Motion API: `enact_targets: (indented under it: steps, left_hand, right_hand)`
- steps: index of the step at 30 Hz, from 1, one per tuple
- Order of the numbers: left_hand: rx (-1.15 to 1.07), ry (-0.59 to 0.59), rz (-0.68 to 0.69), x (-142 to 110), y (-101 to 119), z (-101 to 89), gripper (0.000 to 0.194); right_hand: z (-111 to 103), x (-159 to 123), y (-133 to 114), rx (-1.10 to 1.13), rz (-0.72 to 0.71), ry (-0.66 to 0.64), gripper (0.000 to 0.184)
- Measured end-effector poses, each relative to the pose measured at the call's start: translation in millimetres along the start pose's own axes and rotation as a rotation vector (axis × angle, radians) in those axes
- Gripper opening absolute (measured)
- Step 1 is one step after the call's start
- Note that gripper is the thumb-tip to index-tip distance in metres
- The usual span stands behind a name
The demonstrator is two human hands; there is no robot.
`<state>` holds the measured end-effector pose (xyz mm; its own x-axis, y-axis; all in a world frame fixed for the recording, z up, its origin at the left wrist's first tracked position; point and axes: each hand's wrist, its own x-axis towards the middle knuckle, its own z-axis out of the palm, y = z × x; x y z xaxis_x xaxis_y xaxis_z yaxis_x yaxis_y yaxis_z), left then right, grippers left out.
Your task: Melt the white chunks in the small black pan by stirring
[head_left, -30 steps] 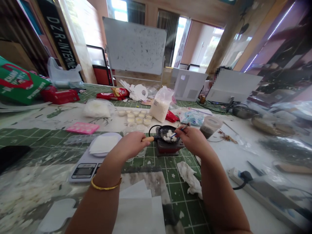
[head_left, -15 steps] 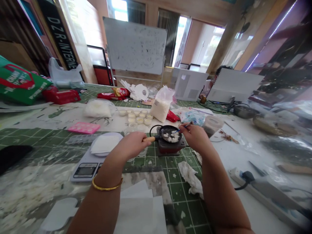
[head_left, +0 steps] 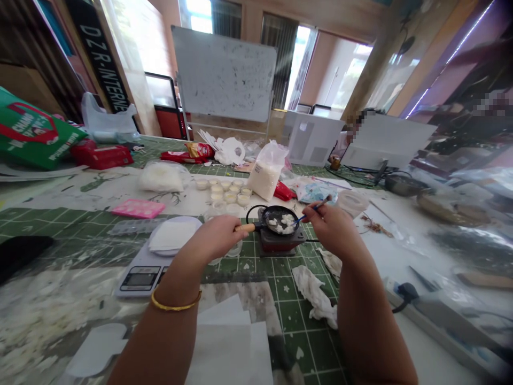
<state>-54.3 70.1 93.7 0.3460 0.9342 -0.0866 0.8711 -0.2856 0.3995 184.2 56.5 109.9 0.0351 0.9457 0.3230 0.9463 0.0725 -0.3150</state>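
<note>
A small black frying pan (head_left: 276,231) sits on a dark red electric hot plate (head_left: 276,246). My left hand (head_left: 219,235) is closed around the pan's wooden handle (head_left: 245,228). White lumps (head_left: 287,220) lie inside the pan, some of them looking partly melted. Between the fingers of my right hand (head_left: 334,227) is a thin blue stick (head_left: 313,207), perhaps a brush, with a brownish upper end. Its lower end reaches the lumps at the pan's right side. Several small clear cups (head_left: 230,197) with pale contents stand behind the pan.
A kitchen scale (head_left: 158,262) carrying white sheets is left of my left hand. A bag of white pellets (head_left: 265,174) stands behind the pan. Crumpled tissue (head_left: 315,297) lies nearer me, white paper (head_left: 228,347) in front, and a power strip (head_left: 433,326) at right.
My right hand has moved slightly right, and the stick now slants with its upper end showing above the fingers. The lumps in the pan have shifted a little. My left hand stays on the handle.
</note>
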Motion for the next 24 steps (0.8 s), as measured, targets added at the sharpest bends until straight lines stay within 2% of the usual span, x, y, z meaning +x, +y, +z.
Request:
enact_targets:
  steps: [3, 7, 12, 18, 22, 24]
  left_hand:
    - [-0.005, -0.009, -0.013, 0.3, -0.3, -0.1, 0.038]
    - [-0.007, -0.003, 0.007, 1.1, -1.2, 0.4, 0.037]
    - [-0.007, 0.015, 0.016, 0.9, -2.1, 0.7, 0.039]
    - [-0.031, -0.004, 0.005, -0.6, -0.6, -0.1, 0.039]
    - [-0.039, 0.002, -0.012, -1.1, 0.6, -0.6, 0.040]
    - [-0.050, -0.009, -0.010, -1.1, 0.4, -0.7, 0.040]
  right_hand:
    - [2.4, 1.4, -0.5, 0.002, -0.012, -0.087, 0.034]
    - [2.8, -0.5, -2.9, 0.003, -0.022, -0.035, 0.035]
    - [3.6, -1.9, -4.5, 0.022, -0.034, -0.103, 0.034]
    - [6.0, 2.7, -0.5, 0.043, -0.001, 0.108, 0.033]
    - [9.4, 6.9, 1.6, -0.025, 0.009, -0.034, 0.034]
    - [10.7, 7.7, 2.4, 0.023, -0.015, -0.045, 0.034]
